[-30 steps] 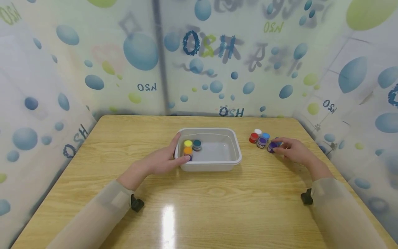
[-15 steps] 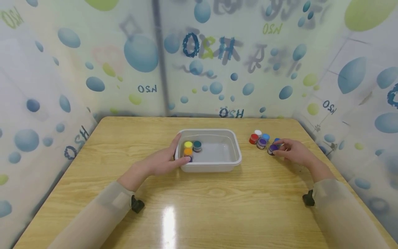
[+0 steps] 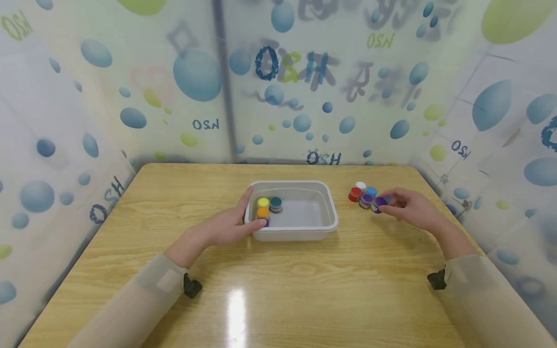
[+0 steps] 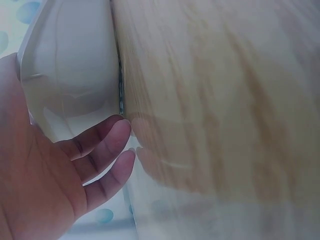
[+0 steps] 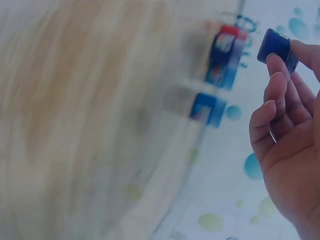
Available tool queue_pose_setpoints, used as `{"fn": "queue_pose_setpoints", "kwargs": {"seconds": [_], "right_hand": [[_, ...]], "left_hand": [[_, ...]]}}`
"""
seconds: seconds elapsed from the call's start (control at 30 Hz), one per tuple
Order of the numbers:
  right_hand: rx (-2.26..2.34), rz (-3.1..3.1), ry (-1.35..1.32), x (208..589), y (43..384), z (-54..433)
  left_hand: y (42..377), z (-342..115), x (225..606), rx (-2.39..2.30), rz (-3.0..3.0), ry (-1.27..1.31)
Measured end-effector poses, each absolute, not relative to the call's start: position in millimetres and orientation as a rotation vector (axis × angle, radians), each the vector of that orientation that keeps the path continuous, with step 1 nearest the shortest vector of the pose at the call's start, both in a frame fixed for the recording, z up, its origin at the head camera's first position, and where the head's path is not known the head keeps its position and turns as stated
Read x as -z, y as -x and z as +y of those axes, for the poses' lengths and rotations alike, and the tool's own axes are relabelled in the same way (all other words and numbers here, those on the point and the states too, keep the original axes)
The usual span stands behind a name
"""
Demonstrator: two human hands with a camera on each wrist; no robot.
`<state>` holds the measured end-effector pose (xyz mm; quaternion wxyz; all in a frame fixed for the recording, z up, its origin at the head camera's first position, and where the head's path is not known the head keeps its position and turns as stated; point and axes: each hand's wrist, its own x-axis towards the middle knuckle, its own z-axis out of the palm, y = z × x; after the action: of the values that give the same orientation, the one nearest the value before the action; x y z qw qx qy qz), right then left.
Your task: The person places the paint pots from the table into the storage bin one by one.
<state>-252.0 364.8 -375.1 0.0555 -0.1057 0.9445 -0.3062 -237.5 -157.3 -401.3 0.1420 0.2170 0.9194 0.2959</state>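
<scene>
My right hand (image 3: 411, 209) pinches a small paint jar with a purple lid (image 3: 378, 205) between thumb and fingertips. In the right wrist view this paint jar (image 5: 276, 47) appears raised above the table, and the other fingers curl loosely below it. My left hand (image 3: 224, 225) grips the left end of a pale grey plastic tub (image 3: 296, 235), thumb over the near rim and fingers along the outer wall. Inside, at its left end, stand jars with yellow (image 3: 263, 202), orange (image 3: 263, 211) and teal (image 3: 275, 204) lids. Another dark jar is partly hidden by my left thumb.
Left of the held jar, red (image 3: 354, 194), white (image 3: 360, 185), light blue (image 3: 371, 192) and purple (image 3: 365, 201) lidded jars stand clustered. A blue-lidded jar (image 3: 389, 198) is mostly behind my right fingers. Patterned walls (image 3: 278, 106) enclose the wooden table (image 3: 304, 290) at back and sides.
My right hand first shifts the purple-lidded paint jar slightly toward me, then raises it a little toward the left. My left hand and the tub keep their place.
</scene>
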Motion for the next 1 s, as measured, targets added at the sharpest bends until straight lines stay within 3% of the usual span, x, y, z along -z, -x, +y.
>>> {"fn": "queue_pose_setpoints", "kwargs": {"seconds": [0.53, 1.0], "right_hand": [[1.106, 2.818, 0.628, 346.6, 243.6, 289.5], [1.120, 2.731, 0.832, 347.1, 252.0, 219.7]], "left_hand": [[235.9, -158.0, 398.6, -0.849, 2.641, -0.624], [237.8, -159.2, 401.6, -0.858, 2.644, -0.643]]}}
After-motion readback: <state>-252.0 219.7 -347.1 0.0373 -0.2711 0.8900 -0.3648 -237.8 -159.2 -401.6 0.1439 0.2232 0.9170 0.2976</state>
